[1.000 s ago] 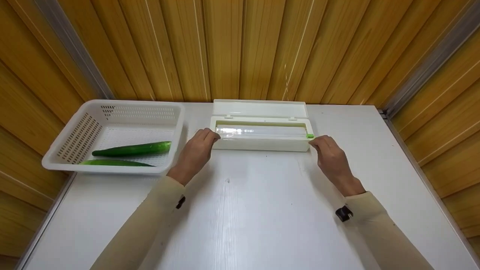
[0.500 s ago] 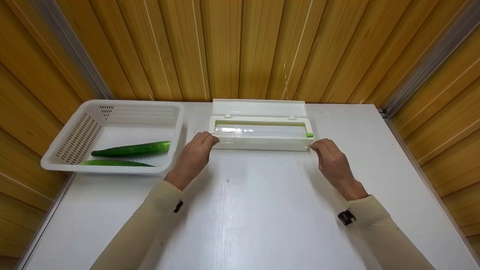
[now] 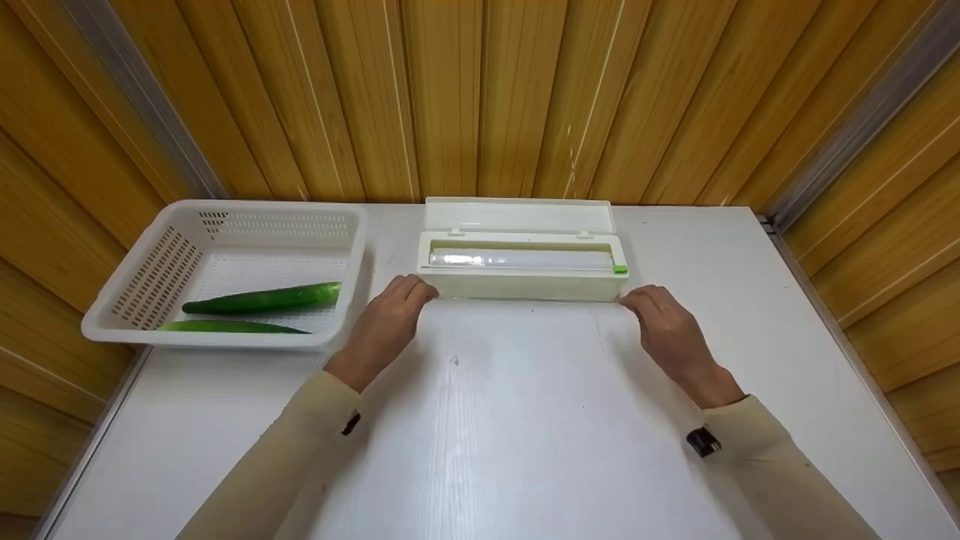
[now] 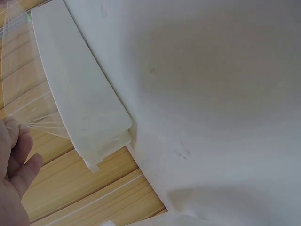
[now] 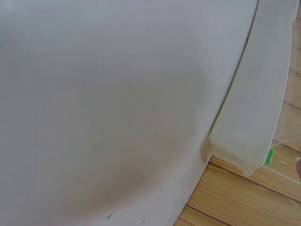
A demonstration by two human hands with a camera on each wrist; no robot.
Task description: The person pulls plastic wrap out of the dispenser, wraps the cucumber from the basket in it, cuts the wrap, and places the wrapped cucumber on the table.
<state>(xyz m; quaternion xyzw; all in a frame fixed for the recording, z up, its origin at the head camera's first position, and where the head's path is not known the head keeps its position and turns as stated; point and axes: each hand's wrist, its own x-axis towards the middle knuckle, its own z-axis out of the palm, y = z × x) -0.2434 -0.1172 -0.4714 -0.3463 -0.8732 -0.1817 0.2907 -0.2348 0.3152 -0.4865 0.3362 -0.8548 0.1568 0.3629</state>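
A white cling film dispenser box (image 3: 525, 286) stands at the back of the table with its lid (image 3: 517, 217) raised. Inside lies a roll of film (image 3: 540, 259), and a green slider (image 3: 619, 268) sits at the box's right end. A sheet of clear cling film (image 4: 33, 77) stretches out from the box. My left hand (image 3: 386, 328) pinches the sheet's left corner, where creases gather at the fingertips (image 4: 22, 129). Off the box's front right corner, my right hand (image 3: 673, 335) pinches the other corner; creases run towards its fingertip (image 5: 298, 167) in the right wrist view.
A white perforated plastic basket (image 3: 225, 339) stands to the left, holding a dark green cucumber (image 3: 262, 300) and another green one (image 3: 232, 326) partly hidden by the rim. Wood-grain panel walls (image 3: 517, 97) enclose the white table (image 3: 510, 420) at the back and sides.
Both hands have moved a little towards me and down from the box's top edge, drawing the film out over its front. The box and basket have stayed put.
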